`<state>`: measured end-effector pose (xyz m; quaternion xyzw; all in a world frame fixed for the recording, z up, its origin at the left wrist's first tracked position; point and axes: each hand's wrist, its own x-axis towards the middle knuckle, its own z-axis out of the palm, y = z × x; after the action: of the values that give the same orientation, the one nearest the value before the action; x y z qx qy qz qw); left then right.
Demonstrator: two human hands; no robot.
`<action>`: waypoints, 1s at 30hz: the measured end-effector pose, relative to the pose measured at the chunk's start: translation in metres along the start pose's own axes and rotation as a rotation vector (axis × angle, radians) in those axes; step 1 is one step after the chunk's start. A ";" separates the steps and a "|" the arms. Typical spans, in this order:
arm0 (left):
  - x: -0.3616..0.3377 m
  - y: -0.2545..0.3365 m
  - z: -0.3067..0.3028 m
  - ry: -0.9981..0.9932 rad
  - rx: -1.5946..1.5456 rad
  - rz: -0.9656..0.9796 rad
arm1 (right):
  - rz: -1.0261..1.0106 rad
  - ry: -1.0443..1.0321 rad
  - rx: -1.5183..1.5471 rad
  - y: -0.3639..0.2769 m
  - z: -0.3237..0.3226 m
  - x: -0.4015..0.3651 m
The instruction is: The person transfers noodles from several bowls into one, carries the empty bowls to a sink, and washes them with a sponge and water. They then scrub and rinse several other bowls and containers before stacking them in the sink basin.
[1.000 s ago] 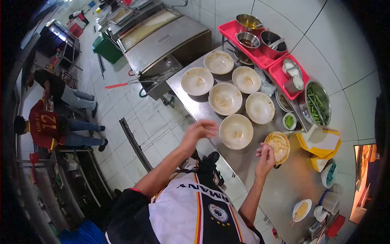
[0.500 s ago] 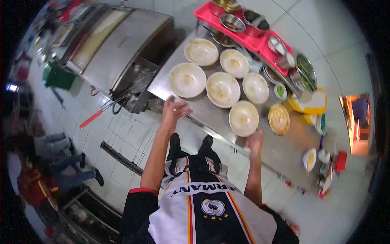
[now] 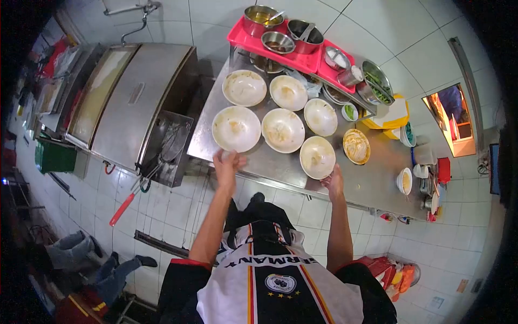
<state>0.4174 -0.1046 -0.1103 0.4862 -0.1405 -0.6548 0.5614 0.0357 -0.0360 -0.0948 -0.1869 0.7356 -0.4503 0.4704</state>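
As L hand [image 3: 227,162] meets soiled round white bowl [image 3: 236,128] at steel desk [image 3: 280,168] front edge, R hand [image 3: 334,182] touches second white bowl [image 3: 317,157]; can't tell either grip.

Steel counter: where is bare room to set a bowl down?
Bare steel lies between the yellow plate and the small bowl, and a narrow front strip between the left hand and right hand. The white bowls and red trays crowd the rest.

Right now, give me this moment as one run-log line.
left hand: at near rim of front-left bowl | right hand: at counter edge beside front-right bowl | grips: unclear | nearby: yellow plate
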 end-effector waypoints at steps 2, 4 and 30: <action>-0.012 -0.023 0.006 -0.053 0.021 -0.104 | -0.031 0.096 -0.074 -0.018 0.002 -0.012; -0.023 -0.030 0.032 -0.123 0.045 -0.217 | -0.157 0.211 -0.139 -0.015 -0.002 -0.011; -0.043 -0.054 0.119 0.329 0.820 -0.061 | -0.715 -0.379 -0.490 -0.156 0.085 0.083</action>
<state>0.2864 -0.0927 -0.0711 0.7704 -0.2830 -0.4749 0.3175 0.0450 -0.2176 -0.0206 -0.6128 0.6110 -0.3549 0.3539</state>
